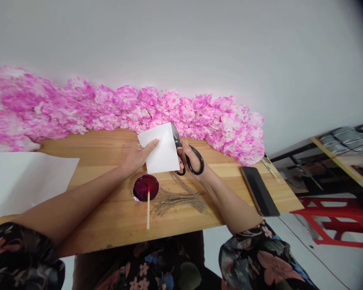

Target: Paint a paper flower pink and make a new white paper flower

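My left hand (139, 156) is closed on a square of white paper (163, 151), its thumb lying across the front. My right hand (189, 155) grips black-handled scissors (196, 160) at the paper's right edge. One scissor blade shows beside the upper right corner; the other is out of sight, probably behind the sheet. Below the paper, a small round dish of dark magenta liquid (140, 188) stands on the table, with a wooden stick (148, 211) resting in it. A bundle of thin brown twigs (180, 200) lies right of the dish.
Pink and white paper flowers (133, 104) are heaped along the wall at the table's back edge. A large white sheet (27, 181) lies at the left. A phone (259, 191) rests near the right edge of the wooden table (109, 219). Beyond stands a red stool (335, 221).
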{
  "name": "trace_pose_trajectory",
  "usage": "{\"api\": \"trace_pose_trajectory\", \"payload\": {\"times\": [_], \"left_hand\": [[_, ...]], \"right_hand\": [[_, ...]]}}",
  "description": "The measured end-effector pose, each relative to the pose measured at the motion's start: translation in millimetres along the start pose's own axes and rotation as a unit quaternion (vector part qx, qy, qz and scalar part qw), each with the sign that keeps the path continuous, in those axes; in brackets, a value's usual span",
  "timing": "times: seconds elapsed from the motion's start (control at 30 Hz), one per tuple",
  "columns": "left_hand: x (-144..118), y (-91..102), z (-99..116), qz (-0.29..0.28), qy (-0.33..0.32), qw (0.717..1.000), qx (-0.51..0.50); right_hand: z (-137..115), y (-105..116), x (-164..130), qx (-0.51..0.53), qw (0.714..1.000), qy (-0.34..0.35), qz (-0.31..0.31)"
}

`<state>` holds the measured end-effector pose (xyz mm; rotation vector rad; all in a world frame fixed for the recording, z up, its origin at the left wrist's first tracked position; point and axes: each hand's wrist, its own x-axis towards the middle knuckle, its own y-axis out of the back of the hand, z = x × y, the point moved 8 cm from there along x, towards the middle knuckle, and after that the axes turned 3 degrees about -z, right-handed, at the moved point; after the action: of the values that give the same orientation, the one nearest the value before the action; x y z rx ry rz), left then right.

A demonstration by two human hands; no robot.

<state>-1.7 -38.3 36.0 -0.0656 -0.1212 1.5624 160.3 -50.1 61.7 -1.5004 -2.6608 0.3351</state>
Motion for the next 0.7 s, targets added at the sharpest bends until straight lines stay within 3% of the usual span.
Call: {"api": "trace_pose_trajectory", "payload": {"times": [0.43,0.7], "left_hand": [[-2.1,-2.2,1.3,-0.012,0.016,1.000,0.001],[-2.9,0.4,2.5,-0.001,0.008,1.000,0.000]], "right_hand": [[-3.3,6.5,-1.3,-0.044,0.998,0.028,0.018],[-2.9,4.9,-2.5,-0.008,1.000,0.017,0.015]]}}
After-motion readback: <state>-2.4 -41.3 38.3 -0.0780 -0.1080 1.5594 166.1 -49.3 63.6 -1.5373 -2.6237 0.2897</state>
